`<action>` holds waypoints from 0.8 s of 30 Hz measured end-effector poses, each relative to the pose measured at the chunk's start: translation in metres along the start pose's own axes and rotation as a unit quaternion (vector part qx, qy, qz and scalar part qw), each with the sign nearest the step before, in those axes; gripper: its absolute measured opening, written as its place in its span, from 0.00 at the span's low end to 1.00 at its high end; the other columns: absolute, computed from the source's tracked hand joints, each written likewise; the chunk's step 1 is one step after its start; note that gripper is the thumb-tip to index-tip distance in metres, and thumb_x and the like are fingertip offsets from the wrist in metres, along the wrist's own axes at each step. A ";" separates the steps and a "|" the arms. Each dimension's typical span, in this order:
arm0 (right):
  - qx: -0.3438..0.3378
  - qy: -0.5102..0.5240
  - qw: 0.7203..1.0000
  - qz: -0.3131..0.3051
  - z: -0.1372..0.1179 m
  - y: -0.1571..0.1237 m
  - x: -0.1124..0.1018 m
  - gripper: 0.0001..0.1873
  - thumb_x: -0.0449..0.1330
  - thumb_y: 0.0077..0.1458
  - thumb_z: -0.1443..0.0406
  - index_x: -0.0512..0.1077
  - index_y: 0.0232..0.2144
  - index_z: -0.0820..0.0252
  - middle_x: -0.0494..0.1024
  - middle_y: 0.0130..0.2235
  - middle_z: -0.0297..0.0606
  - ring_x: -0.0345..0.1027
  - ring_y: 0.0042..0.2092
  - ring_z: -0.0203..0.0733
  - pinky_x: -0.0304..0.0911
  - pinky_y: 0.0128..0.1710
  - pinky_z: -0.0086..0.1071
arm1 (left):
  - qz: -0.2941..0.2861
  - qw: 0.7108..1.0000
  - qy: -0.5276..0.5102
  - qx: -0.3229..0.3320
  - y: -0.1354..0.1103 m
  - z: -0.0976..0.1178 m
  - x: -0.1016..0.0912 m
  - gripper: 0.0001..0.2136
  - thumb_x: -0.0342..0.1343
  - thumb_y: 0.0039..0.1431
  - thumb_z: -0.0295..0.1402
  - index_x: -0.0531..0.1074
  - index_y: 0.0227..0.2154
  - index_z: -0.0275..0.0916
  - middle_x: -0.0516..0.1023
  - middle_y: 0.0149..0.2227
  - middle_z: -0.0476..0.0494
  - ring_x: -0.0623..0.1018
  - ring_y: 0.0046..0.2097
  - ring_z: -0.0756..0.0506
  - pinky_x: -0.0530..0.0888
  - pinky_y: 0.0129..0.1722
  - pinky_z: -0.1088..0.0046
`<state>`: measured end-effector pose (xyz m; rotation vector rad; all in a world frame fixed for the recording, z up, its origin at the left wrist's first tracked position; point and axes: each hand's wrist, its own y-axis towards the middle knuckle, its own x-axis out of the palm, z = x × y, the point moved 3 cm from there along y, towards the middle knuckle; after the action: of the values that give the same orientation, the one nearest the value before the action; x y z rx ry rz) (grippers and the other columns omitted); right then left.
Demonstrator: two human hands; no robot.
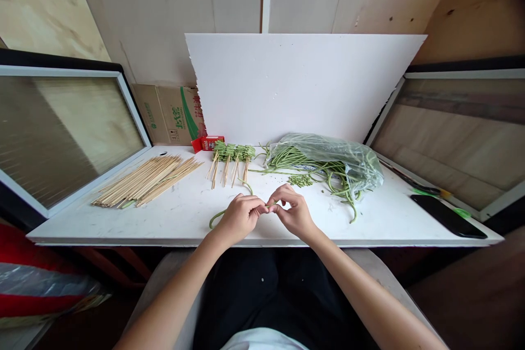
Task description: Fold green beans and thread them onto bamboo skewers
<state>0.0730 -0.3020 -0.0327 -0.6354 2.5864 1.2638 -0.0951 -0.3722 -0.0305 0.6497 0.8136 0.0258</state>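
Near the front of the white table, my left hand [241,215] and my right hand [291,209] meet, fingertips pinching the same long green bean [215,219]. One length of the bean curls out to the left of my left hand, and a green piece shows between the fingertips. Just beyond my right hand lies a small pile of short bean pieces [300,180]. Behind the hands stand several bundles of skewered beans [233,151], their bare sticks pointing toward me. A clear plastic bag [340,156] with many long beans spilling out rests at the back right.
Many bare wooden skewers [143,179] lie in a heap on the left of the table [180,219]. A red box [209,143] and a cardboard carton [168,112] stand at the back left. A black phone [447,216] and scissors [414,181] lie on the right.
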 end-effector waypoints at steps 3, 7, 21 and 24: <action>0.023 0.047 0.999 0.011 0.001 -0.003 0.003 0.15 0.69 0.61 0.51 0.81 0.30 0.53 0.78 0.30 0.40 0.66 0.37 0.46 0.62 0.37 0.39 | 0.025 0.999 -0.035 0.002 0.001 -0.001 0.001 0.13 0.55 0.71 0.27 0.76 0.29 0.39 0.80 0.29 0.50 0.77 0.35 0.47 0.66 0.45 0.66; 0.077 0.147 0.986 0.024 0.010 -0.008 0.011 0.16 0.71 0.58 0.49 0.81 0.31 0.54 0.77 0.32 0.39 0.67 0.36 0.45 0.64 0.38 0.39 | 0.048 0.998 -0.044 0.005 0.000 0.001 0.001 0.14 0.55 0.71 0.27 0.75 0.27 0.39 0.79 0.28 0.50 0.77 0.36 0.47 0.64 0.47 0.64; 0.078 0.042 0.996 -0.009 0.019 -0.006 0.008 0.13 0.71 0.59 0.51 0.84 0.37 0.53 0.83 0.35 0.42 0.72 0.40 0.46 0.67 0.38 0.38 | 0.064 0.993 0.092 0.029 0.000 -0.014 -0.005 0.10 0.57 0.69 0.25 0.81 0.33 0.42 0.81 0.32 0.47 0.78 0.38 0.44 0.67 0.44 0.64; 0.060 -0.007 0.998 -0.018 0.014 -0.004 0.005 0.13 0.69 0.62 0.52 0.85 0.38 0.53 0.84 0.36 0.43 0.72 0.41 0.47 0.67 0.36 0.39 | 0.087 0.986 0.134 0.044 -0.001 -0.012 -0.006 0.11 0.56 0.68 0.23 0.82 0.35 0.42 0.82 0.33 0.46 0.78 0.39 0.44 0.68 0.43 0.64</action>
<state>0.0708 -0.2948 -0.0459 -0.6464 2.6033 1.0891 -0.1077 -0.3689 -0.0331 0.8098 1.0183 0.2413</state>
